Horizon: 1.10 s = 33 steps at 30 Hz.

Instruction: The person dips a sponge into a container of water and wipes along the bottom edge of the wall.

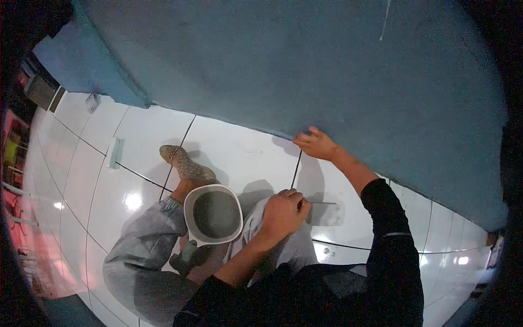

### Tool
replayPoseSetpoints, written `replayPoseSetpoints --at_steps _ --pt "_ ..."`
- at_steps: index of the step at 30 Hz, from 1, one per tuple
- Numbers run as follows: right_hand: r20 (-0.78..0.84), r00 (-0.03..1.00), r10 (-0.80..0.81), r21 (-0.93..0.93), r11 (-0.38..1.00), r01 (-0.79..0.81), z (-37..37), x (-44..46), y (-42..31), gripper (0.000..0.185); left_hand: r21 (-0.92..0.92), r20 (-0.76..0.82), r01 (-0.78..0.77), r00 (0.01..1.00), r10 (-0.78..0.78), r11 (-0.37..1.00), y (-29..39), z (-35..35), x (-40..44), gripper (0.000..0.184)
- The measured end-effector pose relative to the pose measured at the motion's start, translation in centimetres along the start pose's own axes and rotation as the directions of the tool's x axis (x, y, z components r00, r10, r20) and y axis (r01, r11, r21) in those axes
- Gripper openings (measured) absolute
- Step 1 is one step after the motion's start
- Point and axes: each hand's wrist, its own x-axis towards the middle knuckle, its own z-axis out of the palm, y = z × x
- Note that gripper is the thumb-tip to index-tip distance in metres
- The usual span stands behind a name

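Note:
My left hand (284, 215) is closed over my bent knee, gripping a thin flat tool (325, 203) that juts out to the right and shows almost edge-on, so its exact kind is unclear. Farther forward, my right hand (317, 144) reaches to the foot of the blue-grey wall (294, 71). Its fingers are slightly bent and apart, at the line where wall and floor meet, with nothing visible in them. Between my legs stands a white tub (187, 210) with grey contents, nearer to my left hand than to my right.
White glossy floor tiles (234, 141) with dark joints lie under me. My socked foot (182, 162) rests left of centre. A small pale oblong object (114, 152) and a small clear item (92, 102) are on the floor at the left. The wall juts out at the upper left.

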Motion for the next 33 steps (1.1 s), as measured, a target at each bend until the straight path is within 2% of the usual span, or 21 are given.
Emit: replayPoseSetpoints --at_steps 2,4,6,10,13,15,19,21,22,24,25,27,28,30,33 --pt "-0.038 0.998 0.052 0.018 0.999 -0.051 0.2 0.6 -0.4 0.029 0.009 -0.008 0.008 1.000 -0.008 1.000 -0.2 -0.2 -0.1 0.021" --pt "-0.009 0.991 0.136 0.133 0.982 -0.133 0.1 -1.7 -0.1 0.030 0.009 -0.029 0.017 0.999 -0.017 1.000 -0.5 -0.5 -0.1 0.021" --pt "0.127 0.982 0.138 0.107 0.983 -0.152 -0.8 -5.1 0.1 0.029 0.018 -0.037 0.017 0.999 -0.016 1.000 -0.3 -0.4 -0.1 0.020" --pt "0.148 0.968 0.202 0.077 0.973 -0.215 -2.3 -11.4 0.1 0.026 -0.003 -0.039 0.009 0.999 -0.009 1.000 -0.1 0.0 0.0 0.021" --pt "0.187 0.960 0.207 0.068 0.972 -0.223 -2.2 -12.2 0.5 0.023 -0.034 -0.053 0.001 0.999 -0.003 0.999 -0.2 0.5 0.0 0.021" --pt "0.111 0.984 0.137 0.101 0.984 -0.149 -1.4 -10.5 0.8 0.022 -0.015 -0.029 0.004 1.000 -0.004 1.000 0.1 0.4 -0.1 0.021" --pt "0.101 0.987 0.123 0.147 0.980 -0.137 -1.3 -5.2 0.7 0.021 0.005 -0.026 -0.007 1.000 0.007 1.000 -0.1 0.5 -0.1 0.022" --pt "-0.047 0.984 0.174 0.143 0.976 -0.166 -0.5 -2.7 0.4 0.019 0.022 -0.014 0.002 1.000 -0.001 1.000 0.1 0.2 -0.1 0.021" --pt "-0.053 0.983 0.176 0.146 0.975 -0.167 -0.4 -1.8 0.2 0.019 0.029 -0.014 0.004 1.000 -0.004 1.000 0.2 0.2 -0.1 0.021" --pt "-0.006 0.976 0.217 0.117 0.970 -0.215 -0.4 -0.5 -0.2 0.019 0.008 -0.035 0.009 0.999 -0.009 1.000 0.2 0.2 -0.1 0.021" --pt "-0.008 0.975 0.221 0.123 0.968 -0.219 -0.7 -0.8 -0.6 0.019 0.014 -0.030 0.013 0.999 -0.012 1.000 0.1 0.1 -0.2 0.021" --pt "-0.049 0.932 0.360 0.128 0.927 -0.352 -1.0 -2.3 -0.8 0.018 0.042 -0.046 0.006 0.999 -0.004 0.999 0.0 -0.3 -0.2 0.020" --pt "-0.055 0.933 0.357 0.130 0.929 -0.348 -1.5 -3.3 -0.9 0.018 0.045 -0.051 0.009 0.999 -0.006 0.999 -0.2 -0.4 -0.2 0.020" --pt "-0.002 0.889 0.458 0.033 0.888 -0.458 -2.7 -6.0 -1.1 0.017 0.025 -0.073 0.008 0.997 -0.006 1.000 -0.3 -0.4 -0.2 0.021" --pt "0.079 0.864 0.497 0.014 0.866 -0.500 -4.0 -9.6 -1.0 0.016 0.029 -0.026 0.015 1.000 -0.014 0.999 -0.1 0.0 -0.1 0.022"
